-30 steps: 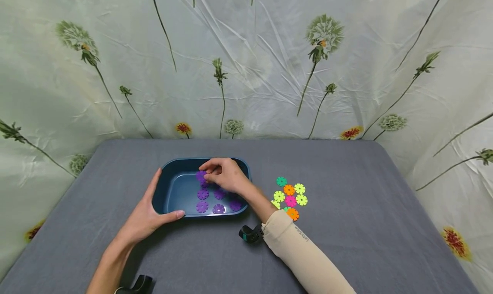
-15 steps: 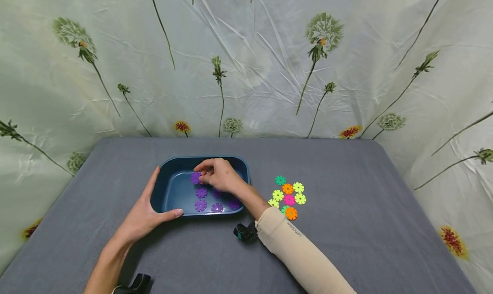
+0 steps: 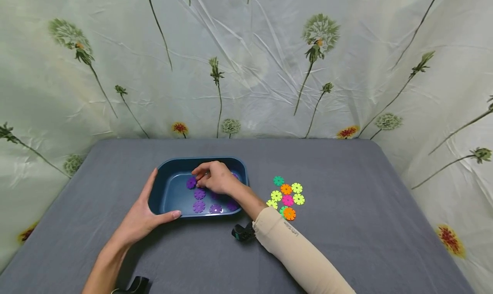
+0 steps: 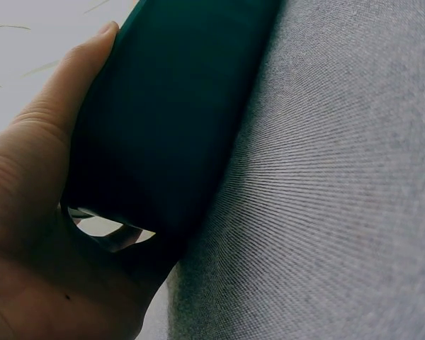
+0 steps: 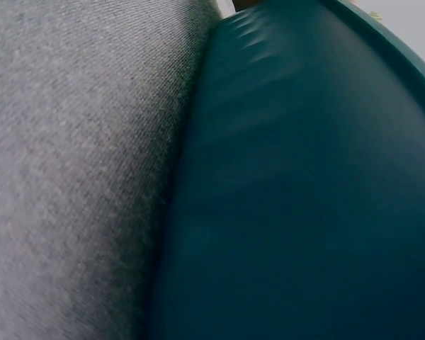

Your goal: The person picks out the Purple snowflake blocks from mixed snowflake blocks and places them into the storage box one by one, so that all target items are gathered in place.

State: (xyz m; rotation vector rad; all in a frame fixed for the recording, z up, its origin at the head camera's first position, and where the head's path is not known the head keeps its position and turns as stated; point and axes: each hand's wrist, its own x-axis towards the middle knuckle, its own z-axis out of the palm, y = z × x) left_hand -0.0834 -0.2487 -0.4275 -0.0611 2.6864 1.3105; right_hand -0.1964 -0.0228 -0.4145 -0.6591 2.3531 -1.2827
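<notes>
A dark blue plastic bin [image 3: 174,193] stands on the table, with several purple notched flower discs [image 3: 199,194] on its floor. My left hand [image 3: 139,217] grips the bin's near-left corner, thumb on the front rim and fingers along the left side. In the left wrist view the thumb lies along the bin's wall [image 4: 170,106]. Reaching over the bin, my right hand [image 3: 217,177] pinches one purple disc [image 3: 191,182] at its edge, low inside near the middle. Part of the discs are hidden under that hand and forearm. The right wrist view shows only the bin's outer wall [image 5: 304,177] and cloth.
Right of the bin lies a loose cluster of flower discs: yellow [image 3: 298,199], orange [image 3: 289,213], pink [image 3: 287,200] and green [image 3: 279,181]. Grey cloth [image 3: 346,225] covers the table. A dandelion-print curtain [image 3: 254,71] hangs behind it.
My right hand has shifted slightly left and lower into the bin with the purple disc. The left hand keeps its hold on the bin. The whole view has drifted a little.
</notes>
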